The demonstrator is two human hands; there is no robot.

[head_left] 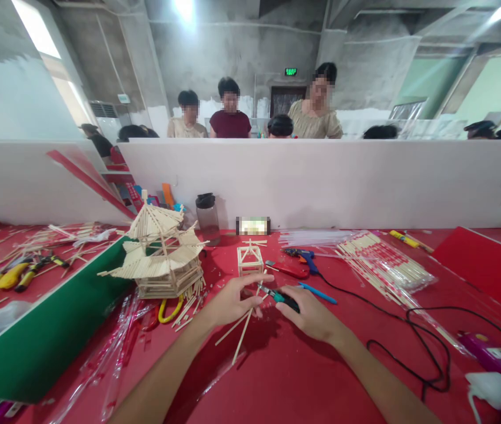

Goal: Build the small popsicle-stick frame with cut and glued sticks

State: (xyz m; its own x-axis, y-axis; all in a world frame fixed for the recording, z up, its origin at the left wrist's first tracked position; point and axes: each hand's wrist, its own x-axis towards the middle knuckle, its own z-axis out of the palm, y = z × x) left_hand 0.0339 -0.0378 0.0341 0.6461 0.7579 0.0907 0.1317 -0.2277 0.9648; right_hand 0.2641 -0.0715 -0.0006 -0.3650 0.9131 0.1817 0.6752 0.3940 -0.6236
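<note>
My left hand (232, 301) pinches a few thin wooden sticks (242, 330) that slant down toward me over the red table (303, 377). My right hand (309, 312) is closed round a small teal-handled cutter (276, 295) whose tip meets the sticks by my left fingers. Just beyond my hands stands a small open frame of sticks (250, 259). To the left of it sits a finished stick pagoda (162, 253) with two roofs.
A blue glue gun (301, 255), red-handled tool (288, 270), blue pen (318, 292) and packs of sticks (382, 262) lie right of the frame. A black cable (413, 347) loops right. Green board (42, 335) and pliers (20, 274) left. White partition (321, 182) behind, several people beyond it.
</note>
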